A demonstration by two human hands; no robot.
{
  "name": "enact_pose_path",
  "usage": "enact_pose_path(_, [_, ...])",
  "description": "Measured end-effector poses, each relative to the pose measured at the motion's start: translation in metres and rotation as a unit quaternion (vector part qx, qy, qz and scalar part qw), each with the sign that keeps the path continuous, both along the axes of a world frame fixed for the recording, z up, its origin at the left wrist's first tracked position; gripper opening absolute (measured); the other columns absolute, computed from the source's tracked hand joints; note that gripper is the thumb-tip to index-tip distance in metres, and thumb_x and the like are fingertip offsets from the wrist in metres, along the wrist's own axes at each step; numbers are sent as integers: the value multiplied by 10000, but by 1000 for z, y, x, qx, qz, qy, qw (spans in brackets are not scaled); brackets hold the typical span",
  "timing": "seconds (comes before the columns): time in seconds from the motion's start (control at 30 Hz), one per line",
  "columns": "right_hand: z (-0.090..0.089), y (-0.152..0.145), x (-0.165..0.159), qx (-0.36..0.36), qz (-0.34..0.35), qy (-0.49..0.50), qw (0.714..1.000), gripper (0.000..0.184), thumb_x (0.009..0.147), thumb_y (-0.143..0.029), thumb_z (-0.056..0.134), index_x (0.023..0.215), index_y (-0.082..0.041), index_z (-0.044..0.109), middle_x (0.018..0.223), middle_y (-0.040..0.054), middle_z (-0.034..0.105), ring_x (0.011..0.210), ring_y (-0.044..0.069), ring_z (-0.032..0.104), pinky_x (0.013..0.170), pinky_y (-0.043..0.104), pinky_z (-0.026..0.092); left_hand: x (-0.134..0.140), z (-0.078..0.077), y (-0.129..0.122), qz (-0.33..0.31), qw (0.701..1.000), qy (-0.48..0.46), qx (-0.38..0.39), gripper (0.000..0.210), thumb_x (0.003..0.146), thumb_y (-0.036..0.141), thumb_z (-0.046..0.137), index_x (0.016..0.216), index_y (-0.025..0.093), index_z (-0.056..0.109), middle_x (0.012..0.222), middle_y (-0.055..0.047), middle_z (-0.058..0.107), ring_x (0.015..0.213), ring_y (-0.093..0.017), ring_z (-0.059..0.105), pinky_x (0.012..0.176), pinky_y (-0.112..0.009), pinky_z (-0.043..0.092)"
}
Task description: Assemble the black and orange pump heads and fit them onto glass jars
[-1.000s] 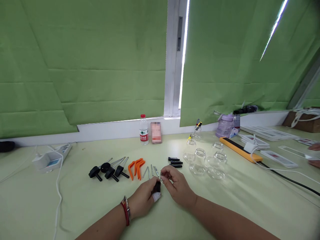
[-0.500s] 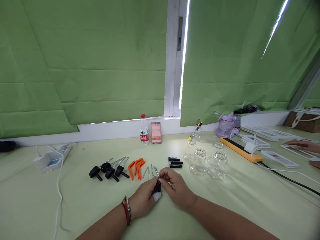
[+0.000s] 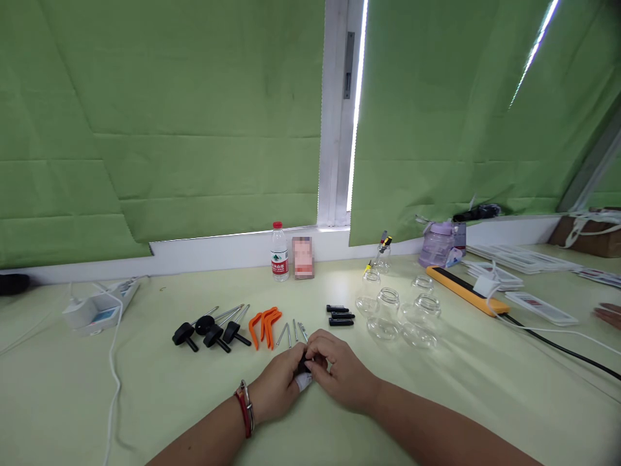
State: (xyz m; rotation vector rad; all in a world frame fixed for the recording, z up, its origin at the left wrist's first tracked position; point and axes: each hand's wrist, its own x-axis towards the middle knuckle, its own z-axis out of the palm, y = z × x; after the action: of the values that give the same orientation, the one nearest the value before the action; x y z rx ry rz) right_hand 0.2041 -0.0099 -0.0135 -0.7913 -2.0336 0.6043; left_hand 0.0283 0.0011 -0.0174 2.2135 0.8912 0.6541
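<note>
A small black part (image 3: pixel 305 364), mostly covered by fingers, is gripped in my left hand (image 3: pixel 281 382), whose thumb has a white wrapping. Against that part, my right hand (image 3: pixel 339 370) is closed in a pinch; whatever lies between its fingertips is hidden. Just beyond the hands are several thin metal pins (image 3: pixel 290 333) and a few bent orange pieces (image 3: pixel 266 327). Several black knobs with handles and metal rods (image 3: pixel 213 335) lie further left. Beyond my right hand, 3 black cylindrical pieces with springs (image 3: pixel 341 316) lie side by side.
Several clear glass jars (image 3: pixel 387 323) stand to the right, one holding yellow-handled tools. A water bottle (image 3: pixel 279 255), purple jug (image 3: pixel 436 246), orange-and-black power strip (image 3: pixel 466 290) and white power strip (image 3: pixel 104 307) are around. Another person's hand (image 3: pixel 610 315) shows at the right edge.
My right fingers have moved down slightly onto the black part, which is now more covered. The other person's hand has drawn back to the right, and the white frame beneath it is gone from view.
</note>
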Motion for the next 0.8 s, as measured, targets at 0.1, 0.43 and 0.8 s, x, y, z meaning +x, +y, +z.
enact_pose_path(0.1, [-1,1,0,-2,-7,-7,1000,182,748,-54,489,837,-211,512,847,11,511,685,119,485,616,238,409,0,0,-1,7,1000,1,4,99,821,180,469,919,194,474,897,-36,596,789,-165,535,706,-263,435])
enact_pose_path(0.43, [-4,2,-1,-44,-33,-19,998,139,807,-117,484,895,-207,544,821,4,582,716,128,528,666,246,423,2,2,-4,60,996,-66,21,278,799,160,494,1072,199,459,899,-32,583,751,-152,527,709,-280,446])
enact_pose_path(0.8, [-14,8,1,-94,-31,-28,995,211,819,-120,452,1004,-209,501,814,3,579,694,129,537,642,246,433,-10,-5,9,88,996,-4,-4,133,853,268,455,905,186,545,746,-3,574,662,-143,499,628,-252,412])
